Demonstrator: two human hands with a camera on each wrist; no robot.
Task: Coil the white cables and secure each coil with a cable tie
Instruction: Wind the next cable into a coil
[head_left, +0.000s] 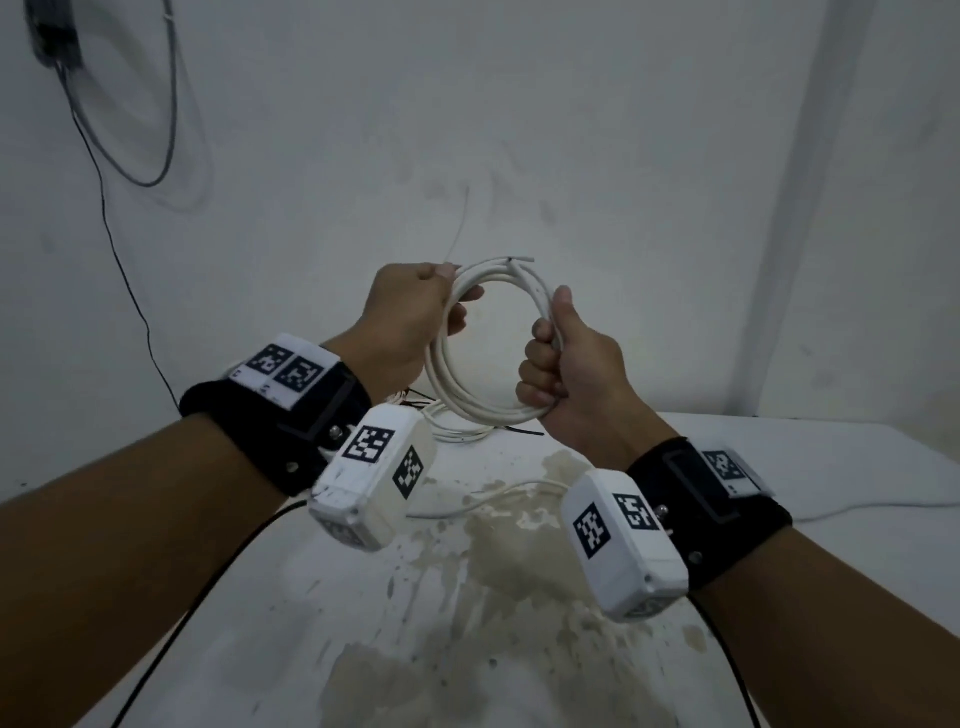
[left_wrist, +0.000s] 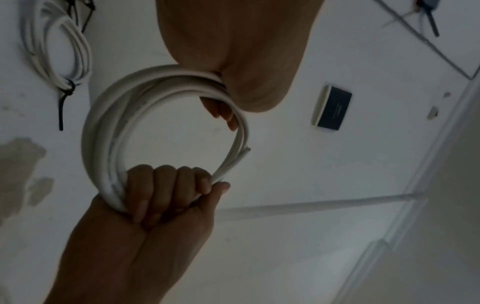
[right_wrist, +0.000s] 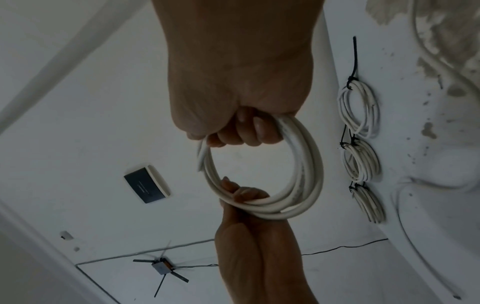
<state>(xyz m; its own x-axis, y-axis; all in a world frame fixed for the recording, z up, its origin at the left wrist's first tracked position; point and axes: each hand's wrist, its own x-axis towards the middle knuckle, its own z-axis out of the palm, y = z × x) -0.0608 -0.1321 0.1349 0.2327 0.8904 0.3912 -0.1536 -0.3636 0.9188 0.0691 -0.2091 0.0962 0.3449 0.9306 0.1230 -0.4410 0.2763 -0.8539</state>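
Note:
A coil of white cable (head_left: 441, 374) hangs in the air above the table, held upright between both hands. My left hand (head_left: 452, 301) grips its upper left part, fingers curled round the strands. My right hand (head_left: 540, 358) is fisted round the right side, thumb up along the cable. Two cut cable ends (head_left: 524, 258) poke out at the top. A thin pale strand (head_left: 460, 228) rises from the left fingers. In the right wrist view the coil (right_wrist: 309, 164) shows several loops and no tie on it. Three coils (right_wrist: 359, 111) tied with black cable ties (right_wrist: 354, 59) lie on the table.
The white table (head_left: 363, 649) below is stained brown in the middle. A loose white cable (head_left: 519, 488) runs across it toward the right edge. Black ties and cable (head_left: 467, 434) lie under the held coil. A wall stands close behind, with a black wire (head_left: 130, 286) down it.

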